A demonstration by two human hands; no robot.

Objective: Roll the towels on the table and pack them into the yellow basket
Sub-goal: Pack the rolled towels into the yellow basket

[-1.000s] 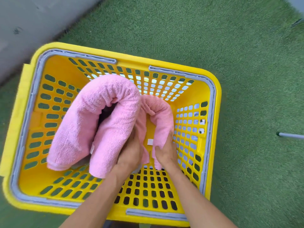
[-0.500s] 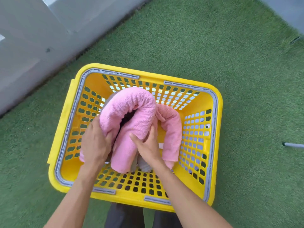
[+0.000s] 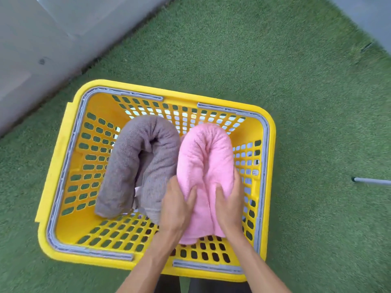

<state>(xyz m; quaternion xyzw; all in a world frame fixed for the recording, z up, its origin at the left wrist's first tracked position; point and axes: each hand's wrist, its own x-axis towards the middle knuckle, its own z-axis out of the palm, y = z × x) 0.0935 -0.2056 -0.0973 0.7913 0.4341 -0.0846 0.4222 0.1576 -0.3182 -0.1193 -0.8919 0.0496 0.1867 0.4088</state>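
The yellow basket [image 3: 63,161] stands on green turf below me. Inside it, a grey rolled towel [image 3: 131,161] lies bent into a U on the left. A pink rolled towel [image 3: 205,153], also bent double, stands in the right half of the basket. My left hand [image 3: 176,206] grips its left side and my right hand [image 3: 229,205] grips its right side, with both thumbs pressing into the front of the towel. The pink towel touches the grey one along its left edge.
Green artificial turf [image 3: 306,102] surrounds the basket. A grey wall [image 3: 53,28] runs along the upper left. A thin grey rod [image 3: 372,181] lies on the turf at the right edge. Dark trouser legs show below the basket.
The pink towel has moved from the basket's middle to its right half, and a grey towel that it covered now shows on the left. My left hand shifted right onto the same pink roll.
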